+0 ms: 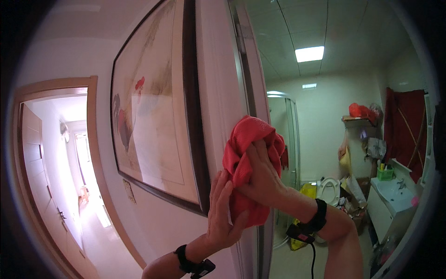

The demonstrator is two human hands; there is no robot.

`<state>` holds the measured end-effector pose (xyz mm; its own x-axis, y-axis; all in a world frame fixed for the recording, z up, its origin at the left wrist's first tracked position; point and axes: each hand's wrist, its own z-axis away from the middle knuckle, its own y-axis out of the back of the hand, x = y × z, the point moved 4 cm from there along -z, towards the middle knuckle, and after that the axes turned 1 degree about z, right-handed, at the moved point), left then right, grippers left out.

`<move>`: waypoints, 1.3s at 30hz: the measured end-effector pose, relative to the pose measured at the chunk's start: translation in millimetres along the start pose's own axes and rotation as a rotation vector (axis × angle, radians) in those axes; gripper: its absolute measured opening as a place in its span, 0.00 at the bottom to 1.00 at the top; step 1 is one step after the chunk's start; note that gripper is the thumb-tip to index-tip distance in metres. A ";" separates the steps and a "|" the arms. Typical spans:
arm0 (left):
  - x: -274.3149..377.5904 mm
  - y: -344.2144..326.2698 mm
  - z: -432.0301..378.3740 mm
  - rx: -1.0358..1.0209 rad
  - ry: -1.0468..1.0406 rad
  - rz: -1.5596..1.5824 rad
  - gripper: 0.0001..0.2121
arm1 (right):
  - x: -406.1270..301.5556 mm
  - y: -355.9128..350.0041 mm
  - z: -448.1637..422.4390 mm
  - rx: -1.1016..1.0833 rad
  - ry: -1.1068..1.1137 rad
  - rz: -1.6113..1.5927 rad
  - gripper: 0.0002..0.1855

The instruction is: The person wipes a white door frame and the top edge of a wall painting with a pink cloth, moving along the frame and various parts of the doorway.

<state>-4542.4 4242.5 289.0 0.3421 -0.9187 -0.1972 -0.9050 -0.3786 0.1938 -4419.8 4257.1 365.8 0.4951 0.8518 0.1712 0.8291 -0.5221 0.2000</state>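
A bunched red cloth point(254, 132) lies against the white door frame point(223, 87) at the middle of the view. My right hand point(263, 174) presses into its folds, fingers partly sunk in the fabric. Beside the cloth's lower left edge is my left hand point(223, 212), its fingers extended upward near the frame and its thumb by the cloth; whether it grips the cloth is hard to tell. Both wrists wear black straps with small devices.
Left of the hands hangs a dark-framed rooster picture point(156, 101). A doorway point(94, 139) opens at far left. In the bathroom at right stand a toilet point(328, 191), a washbasin point(395, 191), a glass shower enclosure point(294, 139) and piled bags and boxes.
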 end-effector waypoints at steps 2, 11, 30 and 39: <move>0.0 0.3 -1.6 0.014 0.002 -0.028 0.32 | 1.3 2.0 -12.2 -0.024 -0.005 -0.006 0.35; -12.0 -13.4 -14.6 -0.033 -0.009 -0.041 0.34 | 16.7 20.6 -89.2 -0.076 0.338 0.265 0.36; -7.4 4.5 -52.5 -0.075 0.054 -0.050 0.21 | 54.1 36.2 -250.2 0.099 0.452 0.284 0.30; -21.8 12.4 -57.1 0.031 0.017 0.060 0.21 | 38.8 18.0 -192.3 0.181 0.452 0.375 0.31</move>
<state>-4546.6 4251.4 350.6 0.2906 -0.9417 -0.1693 -0.9315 -0.3189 0.1749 -4435.7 4272.4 561.5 0.6356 0.4884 0.5979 0.6701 -0.7336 -0.1132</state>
